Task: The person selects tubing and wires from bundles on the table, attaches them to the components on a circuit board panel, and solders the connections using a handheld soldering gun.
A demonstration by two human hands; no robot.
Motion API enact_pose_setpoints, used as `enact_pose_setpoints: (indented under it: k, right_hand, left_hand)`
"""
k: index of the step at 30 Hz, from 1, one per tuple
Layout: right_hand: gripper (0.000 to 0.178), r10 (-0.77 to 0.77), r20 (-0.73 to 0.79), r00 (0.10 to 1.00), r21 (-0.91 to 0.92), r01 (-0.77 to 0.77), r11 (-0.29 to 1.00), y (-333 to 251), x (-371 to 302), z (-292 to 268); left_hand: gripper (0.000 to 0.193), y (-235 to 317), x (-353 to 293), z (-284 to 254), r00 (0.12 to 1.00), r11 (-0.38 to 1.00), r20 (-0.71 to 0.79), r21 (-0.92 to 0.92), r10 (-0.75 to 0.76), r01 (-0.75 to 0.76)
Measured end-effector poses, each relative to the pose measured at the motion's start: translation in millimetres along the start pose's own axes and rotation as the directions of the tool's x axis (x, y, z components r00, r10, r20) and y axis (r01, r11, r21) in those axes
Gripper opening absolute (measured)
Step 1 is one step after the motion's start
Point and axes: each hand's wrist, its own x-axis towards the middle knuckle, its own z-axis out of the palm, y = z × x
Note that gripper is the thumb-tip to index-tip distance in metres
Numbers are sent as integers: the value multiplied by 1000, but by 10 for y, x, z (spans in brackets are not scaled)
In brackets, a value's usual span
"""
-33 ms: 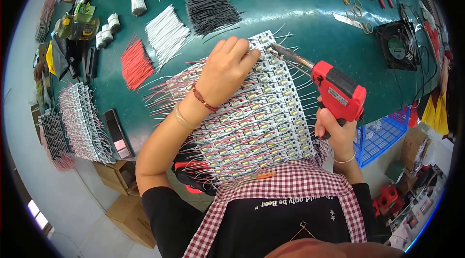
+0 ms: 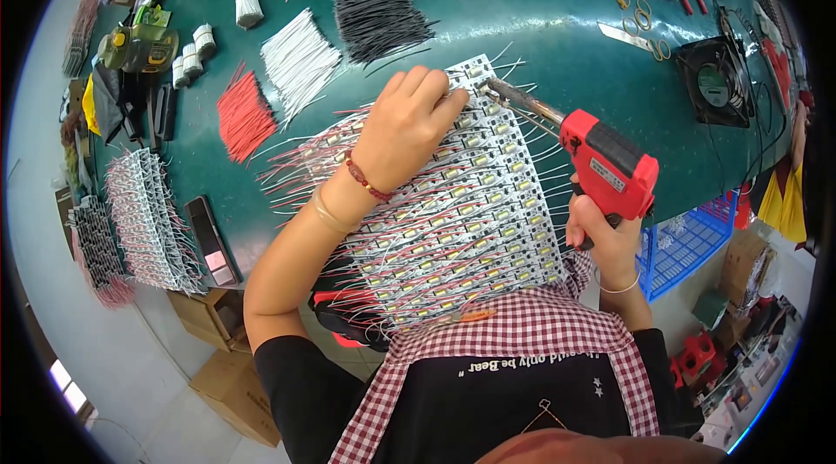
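Observation:
A white circuit board panel (image 2: 488,194) with rows of small yellow-and-white parts lies in front of me. Many red and white wires stick out from its left side and its right edge. My right hand (image 2: 601,225) is closed round the handle of a red and black soldering gun (image 2: 610,159). The gun's metal tip touches or hovers just over the panel's top right; I cannot tell which. Close by on the left, my left hand (image 2: 414,120) is bent over the panel's upper part, fingers pinched together. What they hold, if anything, is hidden.
Beyond the panel lie bundles of red wires (image 2: 246,116), white wires (image 2: 300,59) and black wires (image 2: 381,18). A black fan (image 2: 714,81) and scissors (image 2: 631,37) are at the right. Wired panels (image 2: 152,220) and a phone (image 2: 211,242) sit left. A blue basket (image 2: 688,242) stands below the table's right edge.

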Motion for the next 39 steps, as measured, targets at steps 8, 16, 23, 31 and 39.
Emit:
enact_pose_setpoints:
  k: [8, 16, 23, 31, 39]
  right_hand:
    - [26, -9, 34, 999, -159, 14, 987, 13, 6, 19]
    - [32, -17, -45, 999, -137, 11, 991, -43, -49, 33]
    - [26, -13, -25, 1000, -46, 11, 999, -60, -82, 1]
    - [36, -38, -19, 999, 7, 38, 999, -55, -173, -60]
    - [33, 85, 24, 996, -55, -84, 995, 79, -238, -112]
  left_hand:
    - [24, 50, 20, 9, 1000, 999, -14, 32, -17, 17]
    - [22, 52, 5, 11, 1000, 999, -11, 32, -13, 13]
    - [21, 71, 34, -76, 1000, 993, 14, 115, 1, -2]
    - [29, 204, 67, -270, 987, 995, -157, 77, -45, 58]
    - [25, 265, -89, -5, 995, 993, 57, -72, -86, 90]
